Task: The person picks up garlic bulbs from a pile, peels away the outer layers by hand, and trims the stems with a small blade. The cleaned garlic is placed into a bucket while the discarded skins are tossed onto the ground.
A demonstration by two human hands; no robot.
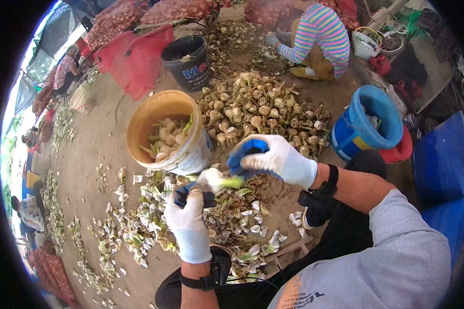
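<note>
A whitish garlic bulb (pixel 210 178) with a short green stem (pixel 233 182) is between my two hands, slightly blurred. My left hand (pixel 189 210), in a white glove with blue-coated fingers, is closed at the lower side of the bulb and holds it. Above and to the right, my right hand (pixel 270 158) wears the same kind of glove. Its fingers are curled in towards the thumb close to the stem; what they grip, if anything, is hidden. Peeled skins and leaf scraps (pixel 144 221) lie on the ground below my hands.
A white bucket (pixel 160 97) holding peeled garlic bulbs stands ahead, beside a heap of unpeeled garlic (pixel 263 105). To the right is a blue bucket (pixel 379 98) by a red basin (pixel 401 147). A black bucket (pixel 188 69) and a person in a striped top (pixel 319 36) are farther off.
</note>
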